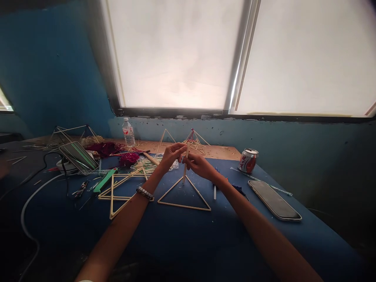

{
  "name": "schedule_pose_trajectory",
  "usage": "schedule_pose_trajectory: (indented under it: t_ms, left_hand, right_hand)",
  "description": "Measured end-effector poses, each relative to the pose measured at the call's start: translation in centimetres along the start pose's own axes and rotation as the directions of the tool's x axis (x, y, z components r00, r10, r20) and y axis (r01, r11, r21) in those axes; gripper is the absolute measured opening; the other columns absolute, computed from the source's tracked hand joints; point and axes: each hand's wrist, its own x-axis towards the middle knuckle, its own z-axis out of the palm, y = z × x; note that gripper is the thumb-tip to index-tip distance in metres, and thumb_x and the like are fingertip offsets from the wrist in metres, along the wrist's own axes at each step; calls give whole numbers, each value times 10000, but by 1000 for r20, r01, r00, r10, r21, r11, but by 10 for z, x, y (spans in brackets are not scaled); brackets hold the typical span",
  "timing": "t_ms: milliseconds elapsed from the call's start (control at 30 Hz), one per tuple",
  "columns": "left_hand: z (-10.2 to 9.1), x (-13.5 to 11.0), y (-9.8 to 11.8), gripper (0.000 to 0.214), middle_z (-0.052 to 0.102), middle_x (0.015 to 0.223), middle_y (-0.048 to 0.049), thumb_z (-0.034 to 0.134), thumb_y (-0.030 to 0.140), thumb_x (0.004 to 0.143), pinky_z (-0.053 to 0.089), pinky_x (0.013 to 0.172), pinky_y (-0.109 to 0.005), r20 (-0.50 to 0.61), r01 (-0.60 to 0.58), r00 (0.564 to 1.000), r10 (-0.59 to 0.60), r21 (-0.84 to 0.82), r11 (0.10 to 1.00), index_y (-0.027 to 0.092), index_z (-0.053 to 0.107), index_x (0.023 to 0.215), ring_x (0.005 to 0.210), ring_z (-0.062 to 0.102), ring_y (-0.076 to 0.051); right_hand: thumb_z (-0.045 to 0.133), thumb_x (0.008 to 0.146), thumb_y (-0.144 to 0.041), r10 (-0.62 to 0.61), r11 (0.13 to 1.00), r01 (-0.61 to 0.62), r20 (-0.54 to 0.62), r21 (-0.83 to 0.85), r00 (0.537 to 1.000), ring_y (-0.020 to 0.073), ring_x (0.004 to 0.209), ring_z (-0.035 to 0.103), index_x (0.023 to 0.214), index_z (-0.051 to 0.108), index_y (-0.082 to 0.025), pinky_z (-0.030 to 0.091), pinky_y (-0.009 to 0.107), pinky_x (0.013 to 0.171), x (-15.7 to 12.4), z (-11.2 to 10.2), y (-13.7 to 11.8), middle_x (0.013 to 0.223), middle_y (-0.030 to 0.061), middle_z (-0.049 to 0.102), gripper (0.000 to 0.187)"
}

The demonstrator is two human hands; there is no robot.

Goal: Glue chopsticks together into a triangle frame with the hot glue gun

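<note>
My left hand and my right hand meet above the blue table, both pinched on a thin wooden stick held nearly upright. The stick's lower end touches the top corner of a flat stick triangle lying on the table. A beaded bracelet circles my left wrist.
More stick triangles lie to the left, beside green-handled pliers, red yarn and a propped tablet. A water bottle and stick pyramids stand at the back. A soda can and a phone sit on the right.
</note>
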Motion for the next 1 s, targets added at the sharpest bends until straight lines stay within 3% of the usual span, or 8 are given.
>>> schedule_pose_trajectory:
  t_ms: [233, 633, 1000]
  left_hand:
    - [2, -3, 3, 374, 576, 606, 42, 742, 499, 772, 386, 456, -210, 10, -24, 1000, 25, -10, 1000, 157, 686, 913, 439, 464, -55]
    - [3, -2, 2, 415, 520, 507, 57, 744, 528, 754, 382, 469, -210, 8, 4, 1000, -4, 2, 1000, 139, 701, 889, 434, 465, -64]
    - [4, -3, 5, 425, 588, 621, 36, 780, 517, 704, 397, 475, -228, -4, 11, 1000, -11, -2, 1000, 146, 676, 884, 453, 477, -62]
  right_hand:
    - [441, 989, -466, -10, 1000, 10, 15, -2, 1000, 114, 604, 513, 873, 597, -164, 387, 236, 577, -1, -1, -5, 698, 2, 573, 360]
    - [420, 993, -491, -30, 999, 30, 9, 35, 1000, 123, 606, 495, 870, 595, -167, 385, 247, 583, 1, 1, -9, 684, -1, 536, 388]
    - [400, 1004, -515, -45, 999, 45, 1, 9, 999, 121, 561, 472, 908, 607, -175, 373, 246, 559, 0, 0, -7, 642, -17, 503, 409]
